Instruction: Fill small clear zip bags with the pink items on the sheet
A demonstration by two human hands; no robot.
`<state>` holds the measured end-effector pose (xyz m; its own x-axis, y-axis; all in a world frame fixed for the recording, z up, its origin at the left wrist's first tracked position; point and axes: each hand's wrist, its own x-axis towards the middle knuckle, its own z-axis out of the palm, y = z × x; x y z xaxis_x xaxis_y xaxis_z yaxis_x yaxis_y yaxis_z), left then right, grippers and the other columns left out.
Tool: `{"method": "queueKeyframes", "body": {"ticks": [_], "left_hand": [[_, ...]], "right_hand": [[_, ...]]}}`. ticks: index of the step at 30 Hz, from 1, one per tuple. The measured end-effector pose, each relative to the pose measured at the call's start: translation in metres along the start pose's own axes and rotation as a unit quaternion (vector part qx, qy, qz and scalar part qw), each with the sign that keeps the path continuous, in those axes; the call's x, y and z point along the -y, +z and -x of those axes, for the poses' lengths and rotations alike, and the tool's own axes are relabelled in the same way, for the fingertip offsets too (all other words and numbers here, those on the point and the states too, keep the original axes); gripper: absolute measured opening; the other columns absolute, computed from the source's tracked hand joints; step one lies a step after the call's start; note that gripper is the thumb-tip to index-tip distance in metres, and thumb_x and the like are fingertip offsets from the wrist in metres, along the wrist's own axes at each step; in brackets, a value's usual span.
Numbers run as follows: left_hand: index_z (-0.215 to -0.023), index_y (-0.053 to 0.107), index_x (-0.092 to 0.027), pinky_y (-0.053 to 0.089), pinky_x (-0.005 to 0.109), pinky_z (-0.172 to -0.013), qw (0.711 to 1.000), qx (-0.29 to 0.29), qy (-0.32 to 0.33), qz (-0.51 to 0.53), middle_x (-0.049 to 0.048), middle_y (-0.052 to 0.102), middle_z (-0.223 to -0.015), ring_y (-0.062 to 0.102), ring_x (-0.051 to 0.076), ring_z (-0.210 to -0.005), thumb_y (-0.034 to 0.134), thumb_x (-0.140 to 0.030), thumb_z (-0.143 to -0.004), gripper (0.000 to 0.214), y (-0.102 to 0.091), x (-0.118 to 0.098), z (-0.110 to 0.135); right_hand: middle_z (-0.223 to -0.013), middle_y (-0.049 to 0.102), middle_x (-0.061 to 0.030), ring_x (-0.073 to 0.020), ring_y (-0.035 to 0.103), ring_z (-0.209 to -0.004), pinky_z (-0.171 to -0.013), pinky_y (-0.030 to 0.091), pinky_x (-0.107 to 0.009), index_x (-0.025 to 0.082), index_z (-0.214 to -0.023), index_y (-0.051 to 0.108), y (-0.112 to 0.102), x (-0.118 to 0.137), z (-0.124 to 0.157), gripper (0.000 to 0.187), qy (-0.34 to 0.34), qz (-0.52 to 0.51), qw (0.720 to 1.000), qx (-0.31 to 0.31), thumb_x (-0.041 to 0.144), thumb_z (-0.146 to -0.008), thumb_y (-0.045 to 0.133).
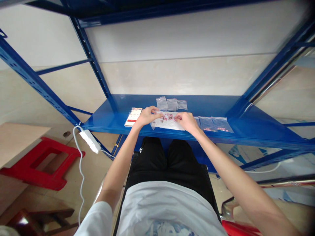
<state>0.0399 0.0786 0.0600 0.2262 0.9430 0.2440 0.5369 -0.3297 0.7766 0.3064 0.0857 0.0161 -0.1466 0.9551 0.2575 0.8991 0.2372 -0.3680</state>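
On the blue metal shelf [246,126] lies a white sheet [167,124] with several small pink pieces [168,116] scattered on it. My left hand [147,115] is at the sheet's left edge, fingers pinched on a small clear plastic bag [157,112]. My right hand [186,120] rests at the sheet's right edge, fingers curled in a pinch over the pink pieces; what it holds is too small to make out.
Three empty clear bags [171,104] lie at the back of the shelf. Filled bags [213,124] sit right of my right hand. A phone [133,116] lies left of my left hand. A white power strip [90,141] hangs off the shelf's left corner; a red stool [41,164] stands below left.
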Motion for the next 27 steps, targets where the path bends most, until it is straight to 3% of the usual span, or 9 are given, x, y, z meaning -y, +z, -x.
{"method": "queueKeyframes", "body": {"ticks": [11, 16, 21, 27], "left_hand": [[-0.118, 0.078, -0.017, 0.055, 0.033, -0.088, 1.0, 0.011, 0.003, -0.002, 0.0102, 0.08, -0.118, 0.074, 0.028, -0.109, 0.084, -0.054, -0.08, 0.054, 0.001, -0.001, 0.001], [-0.119, 0.079, -0.016, 0.057, 0.032, -0.087, 0.998, 0.058, 0.023, 0.017, 0.0117, 0.082, -0.115, 0.076, 0.029, -0.109, 0.087, -0.052, -0.077, 0.057, 0.008, -0.014, 0.006], [-0.119, 0.082, -0.017, 0.058, 0.032, -0.087, 0.994, 0.098, 0.05, 0.024, 0.0103, 0.084, -0.11, 0.078, 0.028, -0.102, 0.088, -0.053, -0.077, 0.055, 0.018, -0.024, 0.011], [-0.111, 0.084, -0.018, 0.057, 0.031, -0.089, 0.987, 0.12, 0.093, 0.06, 0.0081, 0.084, -0.105, 0.077, 0.026, -0.101, 0.087, -0.056, -0.077, 0.051, 0.021, -0.026, 0.013]], "right_hand": [[-0.098, 0.084, -0.0082, -0.0236, 0.077, -0.094, -0.084, 0.052, -0.029, 0.021, -0.1, 0.085, -0.002, 0.001, -0.002, 0.017, -0.014, -0.028, 0.999, -0.003, 0.019, -0.096, 0.068], [-0.094, 0.084, -0.0082, -0.0235, 0.076, -0.089, -0.084, 0.054, -0.031, 0.019, -0.093, 0.082, -0.02, 0.005, -0.005, 0.012, -0.007, -0.133, 0.991, -0.033, 0.021, -0.091, 0.07], [-0.087, 0.081, -0.0068, -0.0236, 0.073, -0.082, -0.078, 0.055, -0.033, 0.02, -0.09, 0.079, -0.033, 0.023, -0.001, 0.02, -0.094, -0.291, 0.951, 0.035, 0.038, -0.089, 0.071], [-0.091, 0.081, -0.0066, -0.0248, 0.073, -0.086, -0.085, 0.054, -0.036, 0.02, -0.088, 0.079, -0.04, 0.036, 0.005, 0.03, -0.157, -0.326, 0.927, 0.099, 0.048, -0.089, 0.071]]}}
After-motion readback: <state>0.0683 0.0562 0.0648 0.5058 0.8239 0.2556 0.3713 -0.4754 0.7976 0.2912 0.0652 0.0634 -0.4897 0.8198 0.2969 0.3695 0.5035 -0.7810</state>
